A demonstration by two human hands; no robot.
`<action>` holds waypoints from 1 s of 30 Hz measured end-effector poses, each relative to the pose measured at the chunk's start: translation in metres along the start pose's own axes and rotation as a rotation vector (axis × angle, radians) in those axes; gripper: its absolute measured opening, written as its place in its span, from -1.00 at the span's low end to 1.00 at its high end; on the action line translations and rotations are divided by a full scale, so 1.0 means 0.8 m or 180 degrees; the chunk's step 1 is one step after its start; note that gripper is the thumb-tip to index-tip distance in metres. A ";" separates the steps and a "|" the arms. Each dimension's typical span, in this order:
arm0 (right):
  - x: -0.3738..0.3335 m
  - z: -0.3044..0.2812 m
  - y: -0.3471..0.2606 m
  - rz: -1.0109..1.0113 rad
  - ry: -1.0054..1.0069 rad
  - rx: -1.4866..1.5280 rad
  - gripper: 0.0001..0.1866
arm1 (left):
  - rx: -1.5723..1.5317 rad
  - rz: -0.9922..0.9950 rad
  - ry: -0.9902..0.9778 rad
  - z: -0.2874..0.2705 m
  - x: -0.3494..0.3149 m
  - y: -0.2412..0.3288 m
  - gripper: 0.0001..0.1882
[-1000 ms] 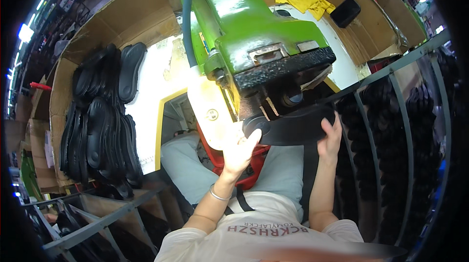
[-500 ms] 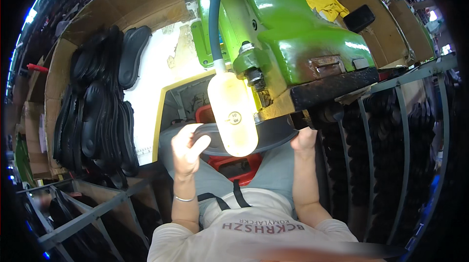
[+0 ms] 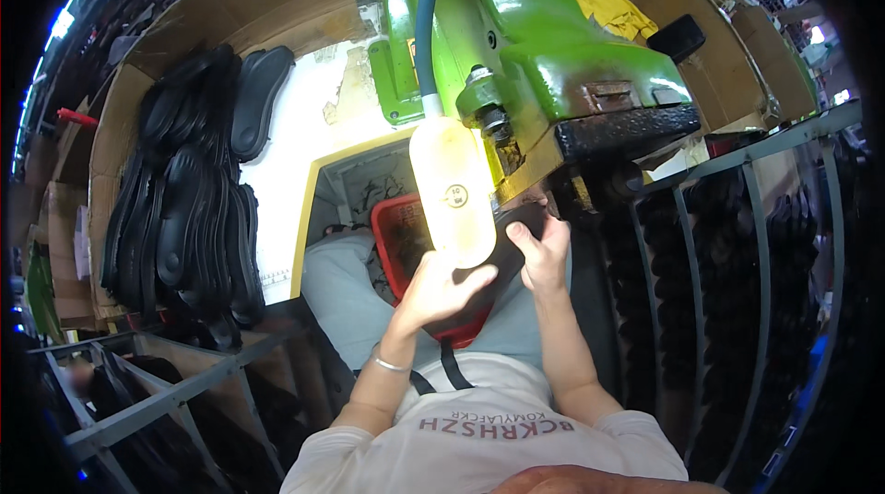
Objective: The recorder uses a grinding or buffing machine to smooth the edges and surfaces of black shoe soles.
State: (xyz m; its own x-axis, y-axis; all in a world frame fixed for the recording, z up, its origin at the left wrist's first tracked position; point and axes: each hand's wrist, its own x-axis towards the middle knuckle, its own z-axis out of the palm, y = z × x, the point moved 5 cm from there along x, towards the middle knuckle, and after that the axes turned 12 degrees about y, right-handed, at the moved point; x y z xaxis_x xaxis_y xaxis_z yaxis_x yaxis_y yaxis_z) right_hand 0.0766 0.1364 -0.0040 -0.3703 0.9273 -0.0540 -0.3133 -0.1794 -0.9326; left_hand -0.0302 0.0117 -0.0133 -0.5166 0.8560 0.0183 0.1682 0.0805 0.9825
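Note:
Both hands are on a black shoe sole (image 3: 505,268), which lies slantwise beneath the green machine's head (image 3: 590,79). My left hand (image 3: 441,291) has its thumb along the sole's near-left part, with its fingertips partly behind the glowing lamp. My right hand (image 3: 546,252) is closed on the sole's right side, thumb on top, close to the machine's metal working part (image 3: 516,182). The oblong yellow-white lamp (image 3: 452,190) hangs in front of the sole and hides some of it. Where the sole meets the machine is only partly visible.
Stacks of black soles (image 3: 184,208) lie at the left on a white tabletop (image 3: 323,116) edged with cardboard. A red basket (image 3: 392,217) stands below, between my legs. Metal racks flank me, the right rack (image 3: 756,217) holding dark soles. A yellow cloth (image 3: 613,13) lies at the back right.
The sole has turned from lying crosswise to slanting. My left hand has moved right, toward my right hand, which has shifted slightly left and now shows its thumb on top.

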 end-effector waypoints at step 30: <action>0.018 -0.032 -0.046 -0.0193 0.0555 0.0894 -0.73 | 0.0421 0.1235 0.0785 -0.088 0.048 0.103 -0.75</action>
State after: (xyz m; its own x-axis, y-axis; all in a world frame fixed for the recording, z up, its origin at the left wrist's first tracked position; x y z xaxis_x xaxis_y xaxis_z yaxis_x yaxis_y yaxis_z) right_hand 0.1056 0.1646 0.0203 -0.1959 0.9770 -0.0844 -0.5679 -0.1832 -0.8025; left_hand -0.0953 0.0152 0.0811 -0.5757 0.6903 0.4382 0.4852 -0.1429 0.8626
